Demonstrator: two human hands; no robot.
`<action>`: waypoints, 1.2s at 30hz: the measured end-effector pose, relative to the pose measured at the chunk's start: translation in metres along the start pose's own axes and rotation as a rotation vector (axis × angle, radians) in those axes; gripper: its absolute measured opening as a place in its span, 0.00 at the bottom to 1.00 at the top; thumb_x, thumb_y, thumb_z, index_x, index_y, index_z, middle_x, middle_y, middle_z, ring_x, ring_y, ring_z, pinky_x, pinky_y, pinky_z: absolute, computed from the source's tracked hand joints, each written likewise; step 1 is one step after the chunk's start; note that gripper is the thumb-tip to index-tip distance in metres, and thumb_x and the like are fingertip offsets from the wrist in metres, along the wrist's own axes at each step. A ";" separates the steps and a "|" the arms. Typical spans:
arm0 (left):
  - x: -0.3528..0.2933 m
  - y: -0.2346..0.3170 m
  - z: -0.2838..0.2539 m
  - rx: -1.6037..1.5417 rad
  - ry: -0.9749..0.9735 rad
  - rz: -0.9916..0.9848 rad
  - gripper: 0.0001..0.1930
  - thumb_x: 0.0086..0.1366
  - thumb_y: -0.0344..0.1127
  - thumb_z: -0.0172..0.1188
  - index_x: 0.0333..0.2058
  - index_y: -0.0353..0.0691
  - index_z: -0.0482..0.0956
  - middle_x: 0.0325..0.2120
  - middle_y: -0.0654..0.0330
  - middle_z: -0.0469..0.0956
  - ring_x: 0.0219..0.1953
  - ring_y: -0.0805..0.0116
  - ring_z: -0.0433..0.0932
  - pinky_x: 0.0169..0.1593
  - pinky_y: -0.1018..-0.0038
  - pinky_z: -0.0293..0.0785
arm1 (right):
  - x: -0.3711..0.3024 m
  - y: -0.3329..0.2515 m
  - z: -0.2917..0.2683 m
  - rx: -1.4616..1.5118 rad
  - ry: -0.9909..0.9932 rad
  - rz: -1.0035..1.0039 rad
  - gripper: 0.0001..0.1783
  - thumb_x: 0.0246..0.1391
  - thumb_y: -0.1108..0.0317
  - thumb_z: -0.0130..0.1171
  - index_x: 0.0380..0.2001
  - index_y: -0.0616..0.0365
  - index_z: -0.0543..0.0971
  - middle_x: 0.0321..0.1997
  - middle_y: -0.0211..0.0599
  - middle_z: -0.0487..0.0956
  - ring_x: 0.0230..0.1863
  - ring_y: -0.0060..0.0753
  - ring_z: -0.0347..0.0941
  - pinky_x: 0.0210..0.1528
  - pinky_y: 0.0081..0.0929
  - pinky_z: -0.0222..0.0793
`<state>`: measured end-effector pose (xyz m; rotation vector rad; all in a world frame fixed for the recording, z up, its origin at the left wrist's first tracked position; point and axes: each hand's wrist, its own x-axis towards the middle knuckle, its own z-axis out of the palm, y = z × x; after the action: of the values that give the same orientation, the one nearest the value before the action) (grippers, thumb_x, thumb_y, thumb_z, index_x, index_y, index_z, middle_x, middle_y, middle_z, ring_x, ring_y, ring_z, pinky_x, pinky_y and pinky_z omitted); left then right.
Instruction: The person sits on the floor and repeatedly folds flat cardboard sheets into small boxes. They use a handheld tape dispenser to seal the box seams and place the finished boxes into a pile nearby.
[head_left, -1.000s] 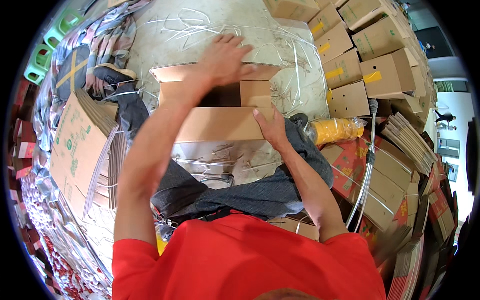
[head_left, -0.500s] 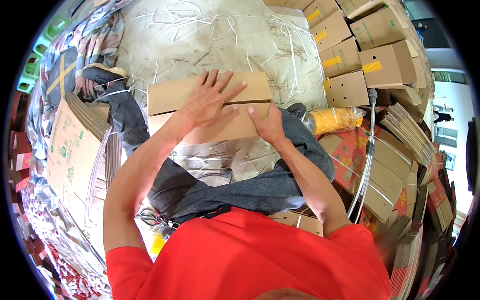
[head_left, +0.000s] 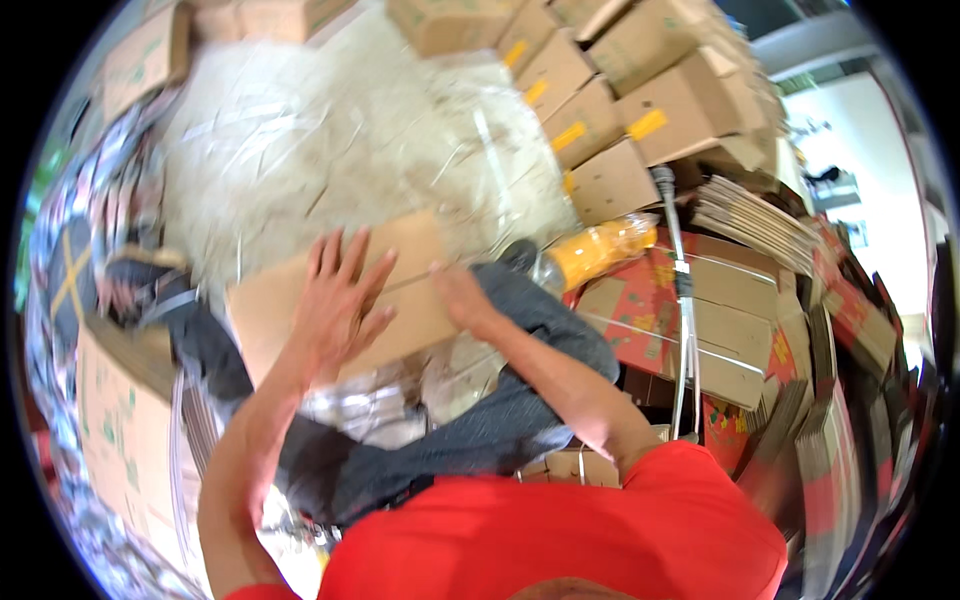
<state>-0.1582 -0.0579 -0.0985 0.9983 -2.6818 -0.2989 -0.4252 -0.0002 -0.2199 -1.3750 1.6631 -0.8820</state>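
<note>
A plain brown cardboard box (head_left: 268, 322) sits between my bent legs, its top flaps meeting at a thin seam. My left hand (head_left: 340, 305) lies flat on the top with its fingers spread. At the box's right end my right hand (head_left: 465, 300) grips the edge, its fingers partly hidden and blurred. The box's underside is out of sight.
Assembled boxes with yellow tape (head_left: 585, 120) stand in rows at the far right. Wrapped yellow rolls (head_left: 605, 250) lie beside my right knee, near a metal pole (head_left: 684, 300). Flattened cartons (head_left: 125, 430) stand at left; strapping scraps litter the floor (head_left: 360, 130).
The view has swung, so the surroundings shift left and tilt. The dark gap between the box's flaps has narrowed to a thin line. Both hands stay on the box.
</note>
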 end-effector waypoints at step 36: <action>-0.460 0.123 0.219 0.185 0.029 -1.694 0.30 0.60 0.48 0.69 0.57 0.42 0.73 0.51 0.51 0.74 0.54 0.51 0.73 0.55 0.54 0.69 | 0.006 -0.044 -0.020 0.400 -0.335 0.436 0.33 0.77 0.42 0.39 0.71 0.54 0.65 0.67 0.41 0.76 0.65 0.41 0.75 0.68 0.46 0.72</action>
<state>0.0335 0.3604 -0.3498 2.9335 -1.1285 -0.2728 -0.4246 -0.0131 -0.1730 -0.7930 1.3600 -0.6411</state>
